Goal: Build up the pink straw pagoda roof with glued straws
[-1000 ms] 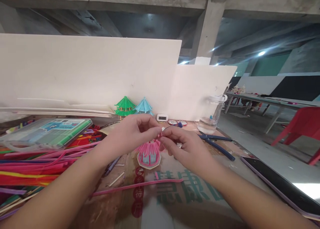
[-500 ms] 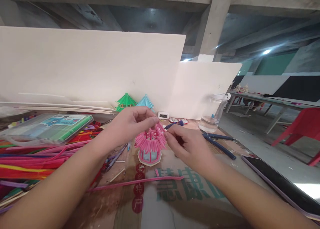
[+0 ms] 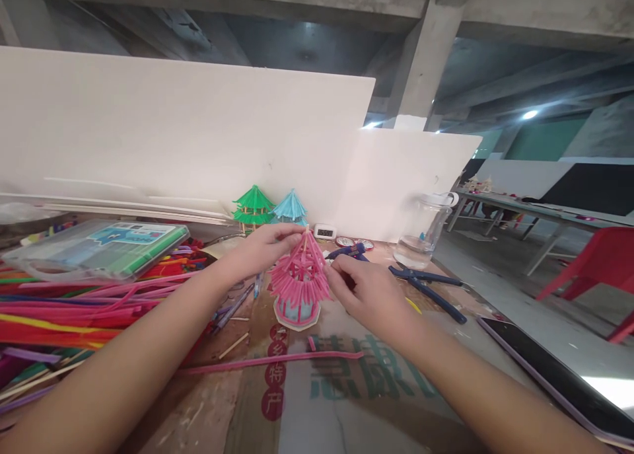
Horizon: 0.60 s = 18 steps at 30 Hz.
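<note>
A small pink pagoda model (image 3: 300,285), roofed with pipe cleaner strips in two tiers, stands upright on the cardboard on a pale many-sided base. A thin stick tip pokes out of its peak. My left hand (image 3: 262,249) is closed at the upper left of the peak, its fingertips on the pink strips. At the right edge of the upper roof, my right hand (image 3: 369,285) is curled, with thumb and forefinger pinched at the lower end of a pink pipe cleaner strip (image 3: 318,250). A long pink pipe cleaner (image 3: 277,359) lies in front of the model.
Colourful pipe cleaners (image 3: 94,308) heap at left beneath a plastic case (image 3: 99,246). Green (image 3: 253,206) and blue (image 3: 291,208) pagoda models stand behind, beside a small clock (image 3: 325,232). Rightward lie a glue gun (image 3: 349,250), pliers (image 3: 430,285), a water jug (image 3: 423,232) and a phone (image 3: 555,375).
My left hand has drawn slightly left and down from the peak, uncovering it and the stick tip. My right hand stays by the right roof edge. The view has shifted a little.
</note>
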Tool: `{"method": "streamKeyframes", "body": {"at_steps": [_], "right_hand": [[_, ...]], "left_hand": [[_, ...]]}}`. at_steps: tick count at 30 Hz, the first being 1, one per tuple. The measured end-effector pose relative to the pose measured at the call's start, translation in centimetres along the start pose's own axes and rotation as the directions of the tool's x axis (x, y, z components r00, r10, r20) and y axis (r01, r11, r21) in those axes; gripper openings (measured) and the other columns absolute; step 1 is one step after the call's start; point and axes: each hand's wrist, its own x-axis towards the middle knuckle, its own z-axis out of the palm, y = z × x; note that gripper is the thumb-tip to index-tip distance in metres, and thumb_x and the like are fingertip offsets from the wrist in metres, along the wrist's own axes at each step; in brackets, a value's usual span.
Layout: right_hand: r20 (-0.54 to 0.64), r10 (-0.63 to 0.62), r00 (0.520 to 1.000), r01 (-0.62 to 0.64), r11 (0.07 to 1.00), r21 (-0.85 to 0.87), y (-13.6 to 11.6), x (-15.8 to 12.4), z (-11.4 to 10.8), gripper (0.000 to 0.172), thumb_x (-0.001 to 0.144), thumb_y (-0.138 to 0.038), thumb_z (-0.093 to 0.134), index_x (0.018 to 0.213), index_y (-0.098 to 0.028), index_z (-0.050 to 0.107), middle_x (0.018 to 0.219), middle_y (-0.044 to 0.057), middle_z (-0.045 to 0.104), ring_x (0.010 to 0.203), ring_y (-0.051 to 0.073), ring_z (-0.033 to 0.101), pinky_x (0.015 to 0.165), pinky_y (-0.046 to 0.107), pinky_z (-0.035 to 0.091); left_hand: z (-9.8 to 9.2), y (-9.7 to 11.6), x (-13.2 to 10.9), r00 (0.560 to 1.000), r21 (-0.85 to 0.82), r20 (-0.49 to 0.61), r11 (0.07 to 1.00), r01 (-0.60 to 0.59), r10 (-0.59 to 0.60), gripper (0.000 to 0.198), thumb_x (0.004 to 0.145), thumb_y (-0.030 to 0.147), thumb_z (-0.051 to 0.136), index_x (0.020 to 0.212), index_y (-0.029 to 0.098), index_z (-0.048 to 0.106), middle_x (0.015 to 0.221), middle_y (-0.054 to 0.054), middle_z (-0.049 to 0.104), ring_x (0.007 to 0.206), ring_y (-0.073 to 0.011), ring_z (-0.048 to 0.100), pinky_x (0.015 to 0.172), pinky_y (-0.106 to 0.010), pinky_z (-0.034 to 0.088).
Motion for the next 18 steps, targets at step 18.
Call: {"method": "streamKeyframes", "body": {"at_steps": [18], "right_hand": [[0.050, 0.055, 0.997, -0.053, 0.997, -0.048, 0.1, 0.2, 0.0, 0.031, 0.089, -0.030, 0.039, 0.059, -0.020, 0.036, 0.050, -0.003, 0.043, 0.046, 0.010, 0.035, 0.051, 0.026, 0.014]], "left_hand": [[0.7, 1.7, -0.3, 0.994, 0.178, -0.029, 0.979, -0.099, 0.106, 0.032, 0.084, 0.041, 0.048, 0.093, 0.018, 0.069, 0.094, -0.004, 0.070, 0.087, -0.0196, 0.063, 0.079, -0.030, 0.047]]}}
